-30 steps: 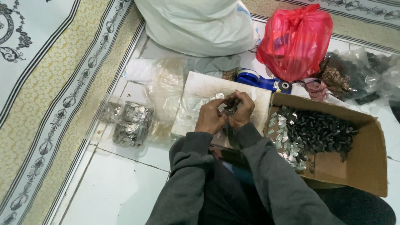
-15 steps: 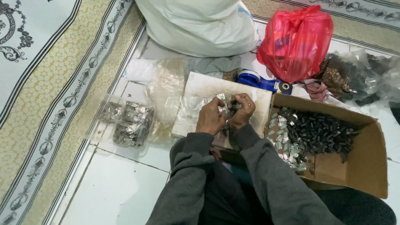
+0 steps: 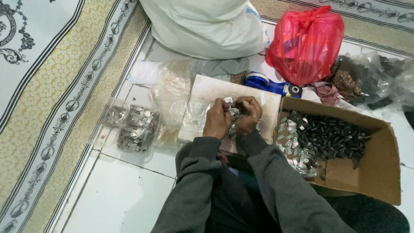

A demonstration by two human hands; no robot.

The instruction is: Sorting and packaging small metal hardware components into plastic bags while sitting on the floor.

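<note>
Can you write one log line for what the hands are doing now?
left hand pinches small silver metal piece | right hand alongside | open brown cardboard box right

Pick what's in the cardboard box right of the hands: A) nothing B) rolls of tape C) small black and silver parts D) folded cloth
C: the cardboard box holds a heap of small black and silver parts, close beside the right hand.

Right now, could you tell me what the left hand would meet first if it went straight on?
Probably the right hand: the left hand points at it, small metal pieces between them.
</note>
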